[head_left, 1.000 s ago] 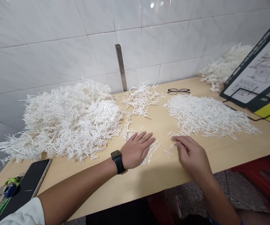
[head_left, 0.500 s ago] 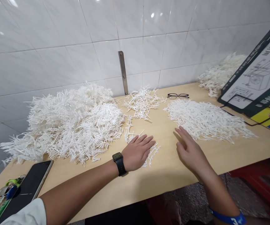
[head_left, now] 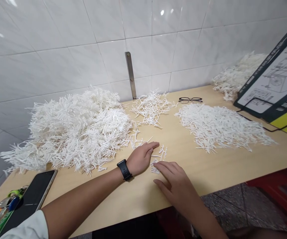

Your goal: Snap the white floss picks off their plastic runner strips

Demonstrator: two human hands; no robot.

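Branched white plastic pieces (head_left: 162,151) lie on the wooden table (head_left: 138,207) between my hands. My left hand (head_left: 139,159), with a black watch on its wrist, rests on edge beside them, fingers stretched out and holding nothing. My right hand (head_left: 174,181) reaches in from the lower right. Its fingertips touch a small cluster of white pieces (head_left: 154,166), thumb apart from the fingers. A big heap of white branched pieces (head_left: 81,129) is left of my left hand. Behind lies a smaller loose pile (head_left: 152,109), and a flatter spread of white pieces (head_left: 220,127) is at right.
Folded glasses (head_left: 190,99) lie at the back near the tiled wall. A printed box (head_left: 278,79) leans at right, before another white heap (head_left: 240,74). At lower left are a phone (head_left: 31,199) and keys (head_left: 5,204). A metal bracket (head_left: 130,75) stands against the wall.
My right hand has moved left and nearer, from beside the right spread to the small pieces. My left hand has turned from palm-down onto its edge, uncovering some pieces.
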